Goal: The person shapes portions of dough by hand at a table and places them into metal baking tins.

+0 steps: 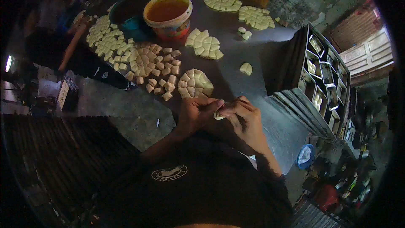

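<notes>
One small piece of pale dough (pixel 219 115) sits pinched between the two hands, the left hand (pixel 197 113) and the right hand (pixel 244 117) both closed on it with their fingertips meeting over the near edge of the dark table (pixel 236 55). Just beyond the hands lies one round of dough cut into segments (pixel 194 83), with at least five more cut rounds farther off across the table and many loose cut pieces (pixel 164 85) scattered beyond the left hand. One single piece (pixel 246 68) lies beyond the right hand. Far ahead stand a bucket (pixel 168 14) holding orange-brown liquid and two bowls behind it. Right of the right hand, a dark rack (pixel 322 80) holds small trays with pale pieces.
</notes>
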`<state>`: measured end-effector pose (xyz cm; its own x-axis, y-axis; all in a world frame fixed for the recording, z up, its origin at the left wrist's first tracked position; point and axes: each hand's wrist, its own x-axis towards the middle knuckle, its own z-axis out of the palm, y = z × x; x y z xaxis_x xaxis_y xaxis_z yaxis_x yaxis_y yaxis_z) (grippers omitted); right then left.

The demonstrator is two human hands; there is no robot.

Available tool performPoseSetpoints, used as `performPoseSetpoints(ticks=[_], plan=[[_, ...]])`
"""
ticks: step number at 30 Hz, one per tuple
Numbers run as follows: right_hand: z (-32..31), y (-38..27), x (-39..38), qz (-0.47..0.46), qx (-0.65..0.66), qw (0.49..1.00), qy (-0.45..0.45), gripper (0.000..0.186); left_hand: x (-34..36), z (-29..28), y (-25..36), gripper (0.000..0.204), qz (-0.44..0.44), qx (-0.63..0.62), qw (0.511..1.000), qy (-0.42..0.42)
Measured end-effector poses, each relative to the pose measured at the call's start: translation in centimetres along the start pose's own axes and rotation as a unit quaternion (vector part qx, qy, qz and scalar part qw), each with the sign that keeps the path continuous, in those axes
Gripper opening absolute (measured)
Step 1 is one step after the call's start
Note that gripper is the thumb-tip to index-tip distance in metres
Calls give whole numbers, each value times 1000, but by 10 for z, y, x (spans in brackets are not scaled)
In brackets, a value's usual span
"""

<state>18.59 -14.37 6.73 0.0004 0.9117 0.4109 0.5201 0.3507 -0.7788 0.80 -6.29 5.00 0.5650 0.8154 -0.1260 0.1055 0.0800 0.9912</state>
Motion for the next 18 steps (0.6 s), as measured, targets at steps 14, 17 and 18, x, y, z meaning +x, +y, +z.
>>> performPoseSetpoints(ticks=[14,17,18], plan=[[76,12,78,78,-82,993,39,49,74,-99,-45,28,-74,-262,948,-161],[92,14,63,160,-166,972,44,51,83,-105,-62,33,-168,-297,907,-247],[99,16,55,188,-187,963,42,51,84,-105,-70,33,-181,-278,912,-243]])
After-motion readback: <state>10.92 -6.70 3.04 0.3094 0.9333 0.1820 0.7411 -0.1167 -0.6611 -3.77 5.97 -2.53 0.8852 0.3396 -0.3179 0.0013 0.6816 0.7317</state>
